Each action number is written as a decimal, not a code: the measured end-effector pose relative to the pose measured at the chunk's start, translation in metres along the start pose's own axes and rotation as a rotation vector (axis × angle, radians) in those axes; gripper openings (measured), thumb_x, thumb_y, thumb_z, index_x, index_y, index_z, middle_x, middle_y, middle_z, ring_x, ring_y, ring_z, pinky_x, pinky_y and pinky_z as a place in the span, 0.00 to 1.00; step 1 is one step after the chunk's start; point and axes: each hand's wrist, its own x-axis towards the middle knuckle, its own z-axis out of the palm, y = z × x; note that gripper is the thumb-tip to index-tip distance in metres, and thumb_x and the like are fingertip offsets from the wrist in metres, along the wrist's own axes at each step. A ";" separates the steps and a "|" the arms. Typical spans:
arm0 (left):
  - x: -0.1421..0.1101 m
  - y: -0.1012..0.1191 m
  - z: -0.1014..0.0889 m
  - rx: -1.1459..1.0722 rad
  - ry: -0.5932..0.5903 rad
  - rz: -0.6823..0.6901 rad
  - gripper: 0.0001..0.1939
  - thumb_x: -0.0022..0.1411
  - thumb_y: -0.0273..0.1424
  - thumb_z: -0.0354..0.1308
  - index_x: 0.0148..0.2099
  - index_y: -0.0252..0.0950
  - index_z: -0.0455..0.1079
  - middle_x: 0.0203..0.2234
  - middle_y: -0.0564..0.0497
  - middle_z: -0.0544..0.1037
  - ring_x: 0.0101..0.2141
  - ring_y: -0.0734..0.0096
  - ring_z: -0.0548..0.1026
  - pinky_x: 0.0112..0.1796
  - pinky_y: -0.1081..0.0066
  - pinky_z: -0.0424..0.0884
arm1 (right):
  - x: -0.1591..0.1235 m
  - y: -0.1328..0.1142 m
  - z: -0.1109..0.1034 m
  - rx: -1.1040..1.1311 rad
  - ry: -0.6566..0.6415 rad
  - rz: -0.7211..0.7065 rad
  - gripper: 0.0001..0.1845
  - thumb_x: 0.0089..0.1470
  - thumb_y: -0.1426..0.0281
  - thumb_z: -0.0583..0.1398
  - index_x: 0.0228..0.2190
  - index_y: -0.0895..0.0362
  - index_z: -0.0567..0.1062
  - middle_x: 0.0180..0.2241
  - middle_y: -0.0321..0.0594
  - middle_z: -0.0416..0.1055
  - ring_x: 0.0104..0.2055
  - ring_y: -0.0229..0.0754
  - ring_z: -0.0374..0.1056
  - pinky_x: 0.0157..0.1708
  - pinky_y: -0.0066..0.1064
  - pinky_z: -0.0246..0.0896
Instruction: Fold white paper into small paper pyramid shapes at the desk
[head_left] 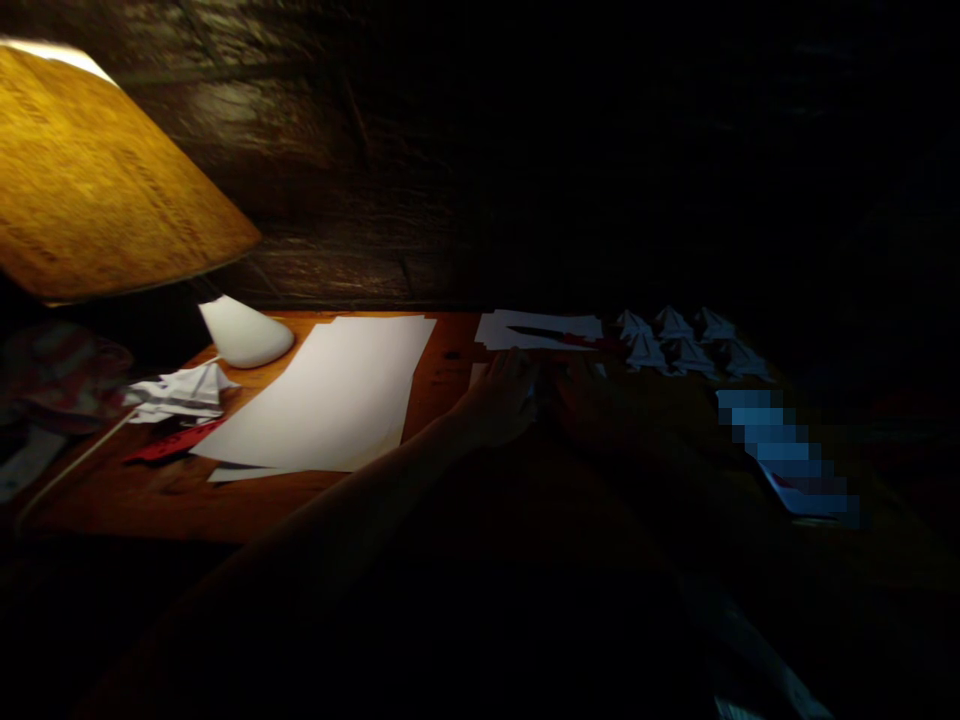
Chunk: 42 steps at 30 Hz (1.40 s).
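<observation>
In the head view, my left hand lies low over the table, fingers stretched forward and flat. Close beside it is my right hand, deep in shadow, its fingers seeming to reach forward as well. Edges of a small white paper show around both hands; most of it is hidden under them. Just beyond the fingertips is a stack of white paper sheets. Across that stack lies a cutting tool with a dark pointed blade and a reddish handle; whether it is scissors or a knife is unclear.
Large white sheets lie left of my hands. A lamp with a yellow shade and white base stands far left, near a crumpled printed paper and a red item. Several folded paper shapes and a lit, pixelated phone-like object lie right.
</observation>
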 end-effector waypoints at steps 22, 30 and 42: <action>0.004 -0.001 0.003 0.026 0.034 -0.028 0.20 0.65 0.31 0.52 0.57 0.29 0.63 0.56 0.34 0.66 0.56 0.43 0.66 0.53 0.45 0.70 | 0.011 -0.004 -0.002 -0.068 0.014 0.005 0.24 0.67 0.66 0.51 0.60 0.63 0.67 0.58 0.56 0.67 0.58 0.56 0.65 0.56 0.46 0.62; 0.005 -0.002 0.003 0.034 0.012 -0.033 0.20 0.66 0.32 0.53 0.57 0.29 0.63 0.56 0.34 0.65 0.56 0.43 0.67 0.54 0.47 0.69 | 0.011 -0.005 -0.001 -0.119 0.004 0.028 0.24 0.68 0.64 0.50 0.59 0.62 0.69 0.59 0.56 0.67 0.57 0.58 0.66 0.53 0.47 0.64; 0.003 0.001 -0.006 0.078 0.001 -0.054 0.17 0.66 0.32 0.54 0.55 0.28 0.67 0.53 0.34 0.68 0.52 0.46 0.70 0.50 0.49 0.74 | 0.009 -0.018 -0.011 -0.164 -0.015 0.099 0.22 0.68 0.64 0.51 0.58 0.60 0.71 0.60 0.57 0.68 0.57 0.58 0.67 0.50 0.46 0.67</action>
